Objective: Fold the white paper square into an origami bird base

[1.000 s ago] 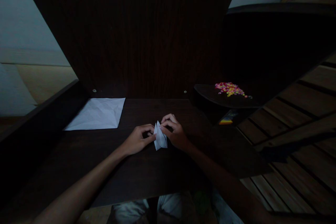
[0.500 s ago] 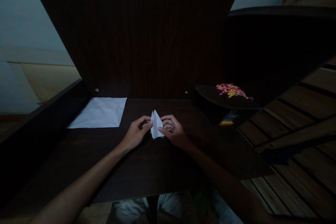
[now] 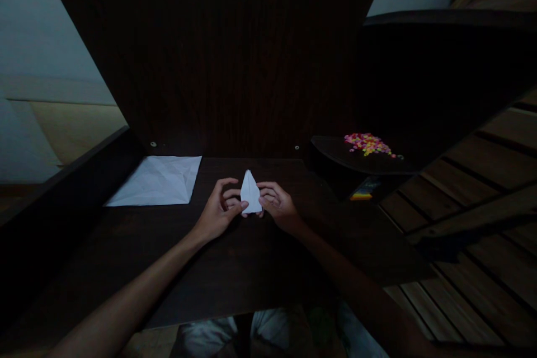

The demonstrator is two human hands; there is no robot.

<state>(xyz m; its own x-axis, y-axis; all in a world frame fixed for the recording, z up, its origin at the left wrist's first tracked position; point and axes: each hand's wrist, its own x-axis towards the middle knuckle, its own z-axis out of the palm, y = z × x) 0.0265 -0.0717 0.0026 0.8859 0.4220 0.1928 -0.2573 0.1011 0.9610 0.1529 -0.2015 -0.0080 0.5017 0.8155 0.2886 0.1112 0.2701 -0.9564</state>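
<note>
Between my two hands is a small folded white paper point(image 3: 250, 194), shaped like a narrow kite with its pointed end away from me. My left hand point(image 3: 222, 204) grips its lower left edge, thumb on top and the index finger lifted off to the side. On the other side, my right hand point(image 3: 277, 204) pinches the right edge, its thumb on top and fingers curled behind. The paper is held just over the dark wooden desk point(image 3: 210, 268); whether it touches the surface I cannot tell.
A creased white paper sheet point(image 3: 157, 182) lies at the desk's back left, beside a raised side board point(image 3: 71, 179). To the right, a heap of small colourful pieces point(image 3: 369, 144) rests on a curved shelf point(image 3: 331, 151). Below that shelf sits a yellow-edged item point(image 3: 361, 196). A tall dark panel point(image 3: 222, 56) stands behind.
The folded paper has gone from partly spread, with two separate points, to a flat closed kite shape. My left thumb has slid down to its lower edge, and my left index finger has lifted away.
</note>
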